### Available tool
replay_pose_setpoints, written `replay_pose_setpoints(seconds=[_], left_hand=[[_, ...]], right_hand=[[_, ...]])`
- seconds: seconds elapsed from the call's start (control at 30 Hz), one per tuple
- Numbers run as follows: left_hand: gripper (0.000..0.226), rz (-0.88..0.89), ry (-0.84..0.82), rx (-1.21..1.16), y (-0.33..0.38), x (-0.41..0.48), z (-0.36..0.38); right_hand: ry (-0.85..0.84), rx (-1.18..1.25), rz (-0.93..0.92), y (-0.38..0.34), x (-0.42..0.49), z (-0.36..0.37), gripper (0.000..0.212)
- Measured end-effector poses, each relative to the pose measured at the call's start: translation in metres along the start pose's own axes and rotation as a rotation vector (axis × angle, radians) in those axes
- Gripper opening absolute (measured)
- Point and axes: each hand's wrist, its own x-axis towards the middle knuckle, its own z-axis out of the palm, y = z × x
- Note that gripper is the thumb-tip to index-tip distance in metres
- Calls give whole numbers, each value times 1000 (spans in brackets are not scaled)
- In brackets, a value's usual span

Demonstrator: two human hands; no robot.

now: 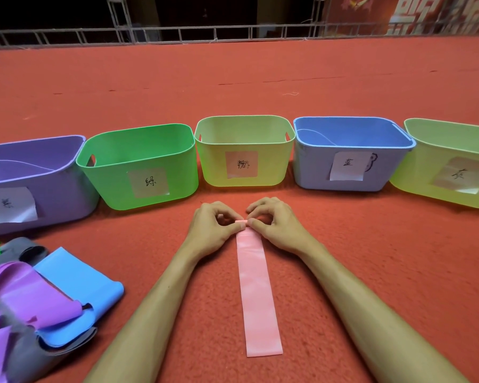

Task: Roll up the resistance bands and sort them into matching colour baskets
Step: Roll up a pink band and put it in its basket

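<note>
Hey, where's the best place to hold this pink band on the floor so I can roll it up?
Probably its far short end. The pink resistance band lies flat and straight, running away from you, so pinch that end's two corners, left hand from the left, right hand from the right, as they do now, where a small roll has begun.

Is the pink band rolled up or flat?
Mostly flat. Only the far tip of the pink band is curled, pinched by the left hand and right hand; the rest lies spread on the carpet.
</note>
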Motion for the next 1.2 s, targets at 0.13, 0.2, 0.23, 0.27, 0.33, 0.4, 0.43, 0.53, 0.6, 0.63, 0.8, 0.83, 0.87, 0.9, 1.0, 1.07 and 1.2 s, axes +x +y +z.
replay_pose_setpoints(seconds=[0.13,0.2,0.23,0.27,0.33,0.4,0.43,0.53,0.6,0.63,0.8,0.83,0.87,0.9,1.0,1.07,1.2], left_hand=[[9,11,-9,29,2,-2,1],[5,14,-12,39,4,-2,1],[4,15,-12,51,3,-1,1],[4,14,-15,64,3,-1,1],[4,13,-23,64,2,0,1],[5,15,-22,55,1,0,1],[5,16,-20,55,1,-1,1],[8,17,-24,59,0,-1,1],[8,14,-25,58,0,-1,0],[8,13,-24,59,0,-1,0],[13,16,-26,77,1,-1,1],[17,18,-28,75,1,-2,1],[20,21,-31,68,2,-2,1],[23,22,-34,59,2,-2,1],[20,28,-38,58,2,-1,1],[15,37,-39,67,1,-1,1],[4,41,-23,15,2,-2,-1]], right_hand=[[16,29,-22,1,-2,-1,5],[26,47,-35,1,-1,-2,7],[26,48,-41,1,-1,-2,7],[23,47,-48,1,-1,-2,7],[12,42,-53,1,-2,-2,7],[2,34,-54,0,-2,-3,7],[-1,32,-52,-1,-2,-3,7],[-6,31,-27,-2,-2,-3,8],[-11,31,-8,-2,-1,-3,8],[-10,20,-5,-2,-1,-3,7],[16,-7,-17,0,-2,0,5],[22,3,-24,0,-2,-1,5],[29,17,-32,0,-3,-1,5],[37,30,-40,-1,-3,-2,6],[55,45,-69,-2,-3,-2,6],[63,46,-88,-1,-3,-1,5],[71,55,-53,-1,-2,0,7]])
